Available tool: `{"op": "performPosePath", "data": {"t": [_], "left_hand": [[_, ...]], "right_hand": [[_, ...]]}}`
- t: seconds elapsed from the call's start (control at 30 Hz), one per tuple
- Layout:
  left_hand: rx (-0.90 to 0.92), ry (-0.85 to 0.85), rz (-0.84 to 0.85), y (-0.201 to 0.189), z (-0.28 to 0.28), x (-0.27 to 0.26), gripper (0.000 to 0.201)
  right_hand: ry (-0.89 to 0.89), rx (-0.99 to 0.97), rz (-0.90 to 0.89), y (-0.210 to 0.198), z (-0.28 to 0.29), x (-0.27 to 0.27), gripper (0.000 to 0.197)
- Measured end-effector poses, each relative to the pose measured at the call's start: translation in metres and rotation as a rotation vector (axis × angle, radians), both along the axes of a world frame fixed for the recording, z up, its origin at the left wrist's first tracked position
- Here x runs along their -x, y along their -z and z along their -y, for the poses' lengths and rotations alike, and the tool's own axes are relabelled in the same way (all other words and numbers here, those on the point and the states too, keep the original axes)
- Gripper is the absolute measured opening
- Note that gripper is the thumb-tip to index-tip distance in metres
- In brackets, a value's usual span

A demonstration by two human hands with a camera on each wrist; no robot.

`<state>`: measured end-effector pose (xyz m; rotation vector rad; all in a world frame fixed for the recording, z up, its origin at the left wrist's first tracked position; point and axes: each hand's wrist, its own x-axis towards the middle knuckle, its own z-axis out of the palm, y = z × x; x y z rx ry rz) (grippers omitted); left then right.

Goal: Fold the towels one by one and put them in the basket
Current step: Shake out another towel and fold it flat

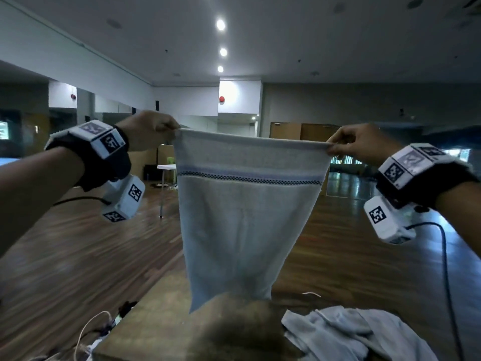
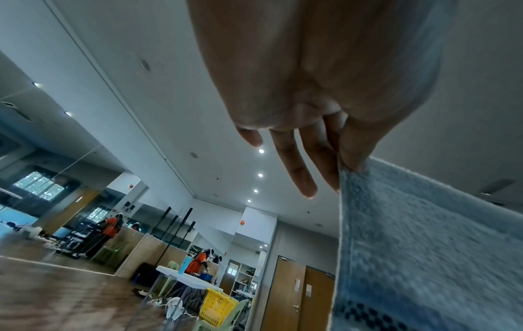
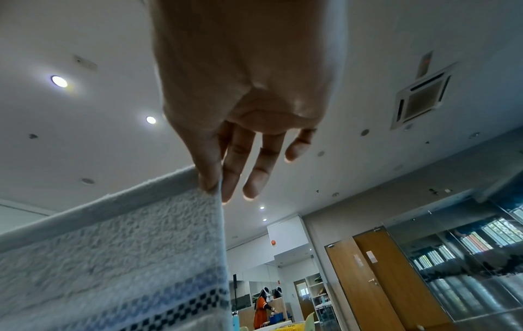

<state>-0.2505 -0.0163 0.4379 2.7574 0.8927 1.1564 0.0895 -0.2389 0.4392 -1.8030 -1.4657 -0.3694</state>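
Note:
A light blue towel with a dark checkered stripe hangs stretched in the air between my two hands, its lower end just above the wooden table. My left hand pinches the top left corner; in the left wrist view the thumb and forefinger of the left hand clamp the towel edge while the other fingers stay straight. My right hand pinches the top right corner. In the right wrist view the right hand nips the towel corner. A yellow basket stands far off on a chair.
A heap of unfolded pale towels lies on the table at the lower right. Cables trail off the table's left edge. Wooden floor surrounds the table. A white table, wooden doors and people in orange stand far behind.

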Motion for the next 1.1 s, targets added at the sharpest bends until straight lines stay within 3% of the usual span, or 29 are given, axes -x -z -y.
{"op": "performPosePath", "data": {"t": [0.3,0.47,0.6,0.73,0.87,0.93,1.0,1.1], "left_hand": [[0.188,0.033,-0.157,0.058,-0.009,0.001,0.018],[0.268,0.078,-0.199,0.111,-0.037,-0.014,0.016],[0.296,0.052,-0.337,0.195,-0.067,-0.027,0.010],[0.379,-0.017,-0.536,0.310,-0.080,-0.045,0.021],[0.391,-0.115,-0.586,0.403,-0.089,-0.060,0.018],[0.450,-0.155,-0.514,0.438,-0.100,-0.068,0.009],[0.512,-0.155,-0.442,0.467,-0.113,-0.076,0.014],[0.508,-0.173,-0.433,0.492,-0.126,-0.090,0.011]], "right_hand": [[-0.081,0.220,-0.069,0.050,-0.009,-0.007,0.005],[-0.092,0.315,-0.130,0.101,-0.037,-0.025,0.005],[-0.090,0.440,-0.208,0.189,-0.059,-0.045,0.005],[-0.058,0.577,-0.271,0.308,-0.079,-0.061,0.004],[-0.008,0.614,-0.252,0.405,-0.100,-0.078,0.010],[0.042,0.609,-0.257,0.435,-0.112,-0.083,0.018],[0.088,0.569,-0.247,0.457,-0.124,-0.090,0.025],[0.084,0.564,-0.271,0.475,-0.144,-0.099,0.028]]}}
